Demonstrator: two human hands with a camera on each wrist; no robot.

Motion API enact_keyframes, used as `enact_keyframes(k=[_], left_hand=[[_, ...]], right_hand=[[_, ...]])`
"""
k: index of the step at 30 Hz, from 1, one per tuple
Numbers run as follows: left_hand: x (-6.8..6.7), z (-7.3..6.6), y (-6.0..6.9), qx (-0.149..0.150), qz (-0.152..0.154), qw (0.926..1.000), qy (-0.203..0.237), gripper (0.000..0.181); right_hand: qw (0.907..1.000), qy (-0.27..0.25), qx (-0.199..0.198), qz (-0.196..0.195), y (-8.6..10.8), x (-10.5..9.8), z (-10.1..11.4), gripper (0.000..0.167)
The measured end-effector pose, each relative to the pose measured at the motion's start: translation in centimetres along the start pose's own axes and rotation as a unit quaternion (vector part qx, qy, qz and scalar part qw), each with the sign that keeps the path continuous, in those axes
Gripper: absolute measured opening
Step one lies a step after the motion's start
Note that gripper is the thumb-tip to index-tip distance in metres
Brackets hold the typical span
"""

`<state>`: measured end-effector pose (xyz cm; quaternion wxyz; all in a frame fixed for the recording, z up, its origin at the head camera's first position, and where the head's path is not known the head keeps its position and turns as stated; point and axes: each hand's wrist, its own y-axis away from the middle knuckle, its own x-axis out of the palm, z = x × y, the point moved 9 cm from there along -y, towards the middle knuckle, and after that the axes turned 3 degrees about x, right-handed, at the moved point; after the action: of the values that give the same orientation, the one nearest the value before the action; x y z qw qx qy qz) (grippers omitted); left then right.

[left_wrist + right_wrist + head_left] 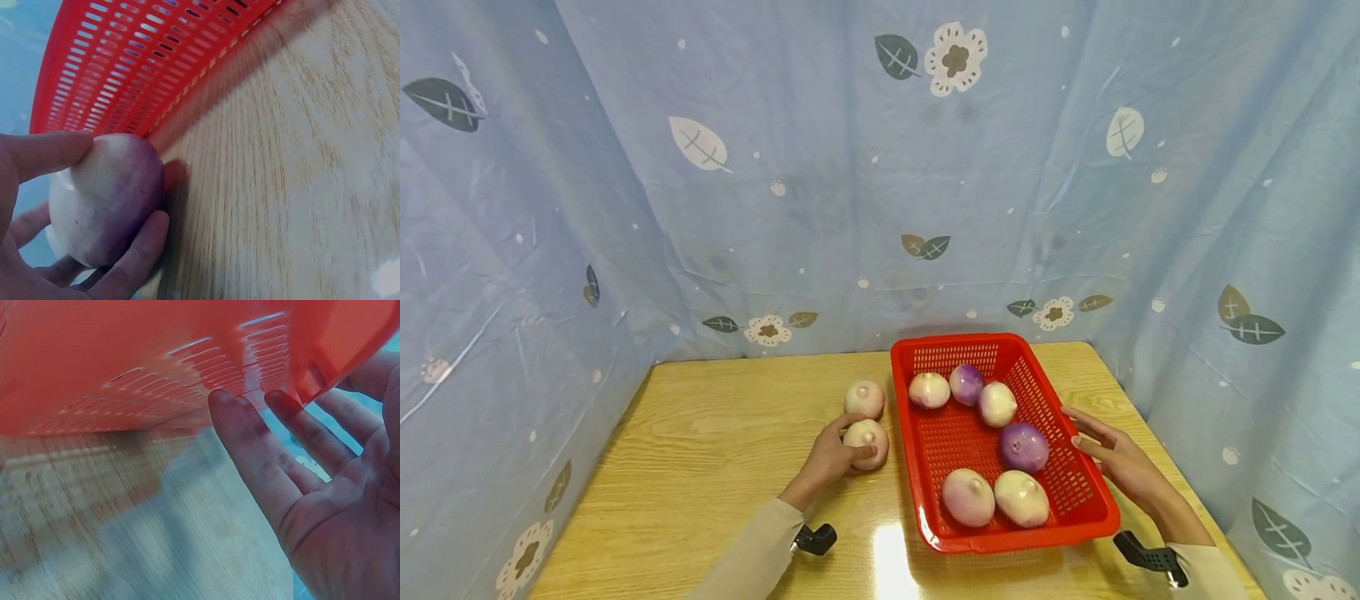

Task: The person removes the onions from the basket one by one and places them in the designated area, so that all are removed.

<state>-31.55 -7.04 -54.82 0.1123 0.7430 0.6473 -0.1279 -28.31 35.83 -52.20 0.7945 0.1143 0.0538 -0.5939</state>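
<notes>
While the left hand (833,454) is gripping a bulb (872,436), the outstretched right hand (1117,462) is touching the basket (947,443) from the right. It's bracing — probably.

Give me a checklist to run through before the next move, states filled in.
1. Left hand gripping its onion: ok, thumb and fingers around it.
2. That onion inside the red basket: not ok, it is left of it.
3. Second onion in the basket: not ok, beyond the first.
4. Basket space: ok, bare floor shows among six onions.
5. Right hand holding the basket firmly: cannot tell.
</notes>
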Motion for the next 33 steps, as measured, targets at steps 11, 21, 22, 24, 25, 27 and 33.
enact_keyframes(k=[11, 21, 22, 24, 25, 27, 33], left_hand=[[0.2, 0.6, 0.0, -0.031, 0.014, 0.9967, 0.073, 0.072], [-0.6, 0.5, -0.1, -0.023, 0.003, 0.9987, 0.045, 0.070], [-0.8, 0.5, -0.1, -0.025, 0.001, 0.9987, 0.044, 0.069], [-1.1, 0.6, -0.1, -0.028, -0.005, 0.9988, 0.040, 0.068], [-1.4, 0.6, -0.1, -0.031, -0.010, 0.9987, 0.039, 0.068], [-1.8, 0.6, -0.1, -0.034, -0.019, 0.9987, 0.033, 0.067], [-3.2, -0.3, 0.2, -0.030, -0.044, 0.9985, 0.015, 0.064]], right_hand=[[0.9999, -0.006, -0.005, 0.011, -0.1, -0.1, -0.1, 0.055], [0.9999, -0.005, -0.004, 0.009, 0.0, 0.1, 0.2, 0.055], [1.0000, -0.005, -0.001, 0.004, 0.0, 0.0, 0.2, 0.055], [1.0000, -0.002, 0.001, 0.003, 0.0, 0.0, 0.3, 0.056], [1.0000, 0.001, 0.001, 0.004, 0.0, 0.1, 0.3, 0.056], [1.0000, 0.004, 0.003, 0.001, 0.0, 0.1, 0.4, 0.056], [0.9999, 0.009, -0.001, -0.004, 0.2, 0.2, 0.6, 0.057]])
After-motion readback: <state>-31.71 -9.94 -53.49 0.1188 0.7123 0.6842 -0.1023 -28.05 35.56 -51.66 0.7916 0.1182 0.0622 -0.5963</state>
